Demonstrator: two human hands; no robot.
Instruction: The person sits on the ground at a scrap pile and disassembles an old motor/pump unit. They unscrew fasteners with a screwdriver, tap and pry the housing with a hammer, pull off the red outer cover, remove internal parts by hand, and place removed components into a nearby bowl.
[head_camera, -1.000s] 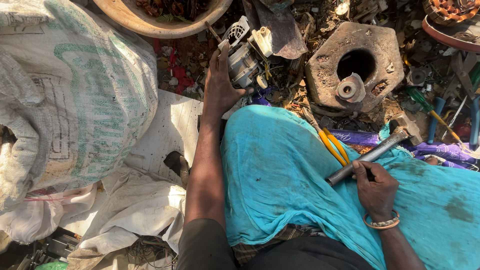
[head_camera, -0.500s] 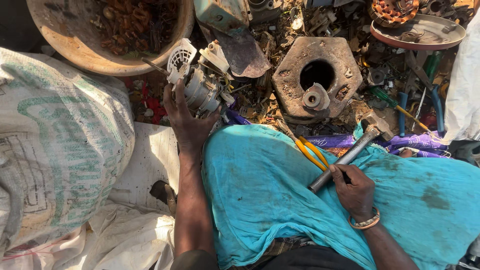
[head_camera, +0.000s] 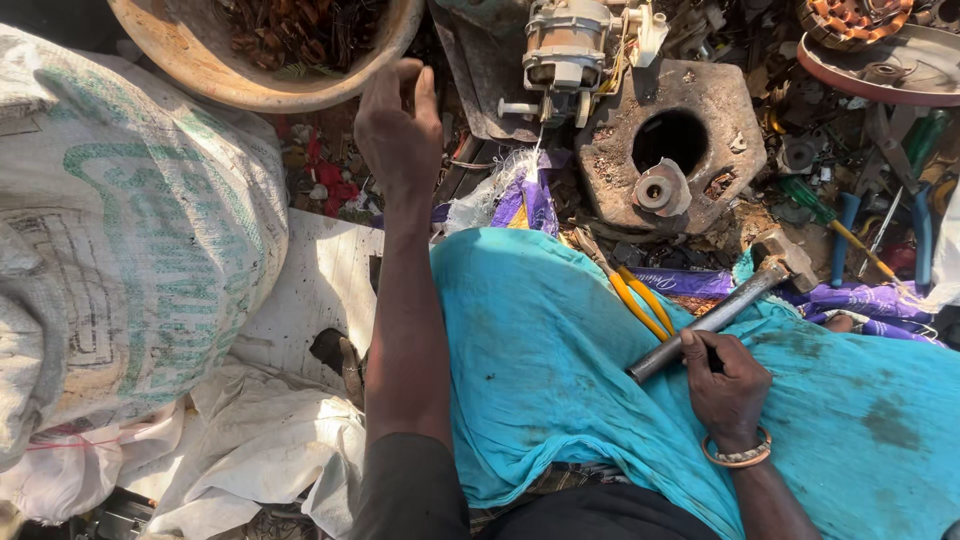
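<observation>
The right hand (head_camera: 728, 385) grips a hammer (head_camera: 722, 312) (fingers wrapped round its handle); the left hand (head_camera: 398, 125) hangs loosely open, empty.

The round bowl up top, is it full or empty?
Partly filled: the bowl holds a dark reddish-brown scrap pile; bare inner wall shows below it.

Woven sack (head_camera: 120, 250): bulging, off-white with green print, lay at left. Crumpled white bags (head_camera: 250, 450) lay beneath it.

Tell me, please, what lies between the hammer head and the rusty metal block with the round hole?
In the head view, between the hammer and the rusty block there is only dark scrap litter and dirt; nothing larger sits there.
</observation>
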